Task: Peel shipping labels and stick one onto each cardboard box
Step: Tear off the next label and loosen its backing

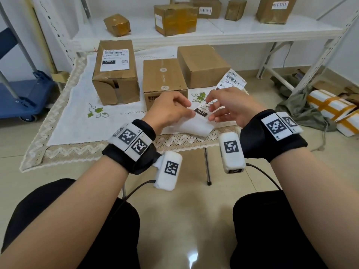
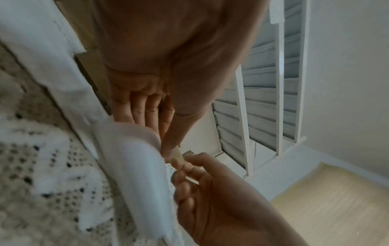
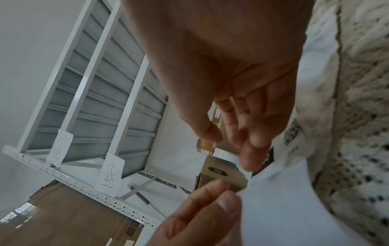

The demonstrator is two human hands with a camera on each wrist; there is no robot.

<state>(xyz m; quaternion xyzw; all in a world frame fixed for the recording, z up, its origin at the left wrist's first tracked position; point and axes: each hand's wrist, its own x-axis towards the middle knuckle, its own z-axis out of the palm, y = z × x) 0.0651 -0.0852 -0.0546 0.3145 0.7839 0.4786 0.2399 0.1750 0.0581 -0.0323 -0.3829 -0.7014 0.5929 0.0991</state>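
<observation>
Hands meet at frame centre: left hand point(image 1: 169, 109) pinches label point(image 1: 202, 113) backing; right hand point(image 1: 231, 107) fingers pinch label edge.

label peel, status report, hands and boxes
Left hand pinches white backing sheet; right hand pinches printed white shipping label. Two plain brown cardboard boxes unlabelled. Nothing in the way.

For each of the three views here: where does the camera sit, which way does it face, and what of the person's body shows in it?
Head: worn on the head, looks forward and down at the table and boxes; both forearms, knees.
Left wrist: looks along the left hand toward the shelving; right fingers enter below.
Right wrist: looks along the right hand; left fingers enter below.
All three share the shipping label pinched between both hands.
</observation>
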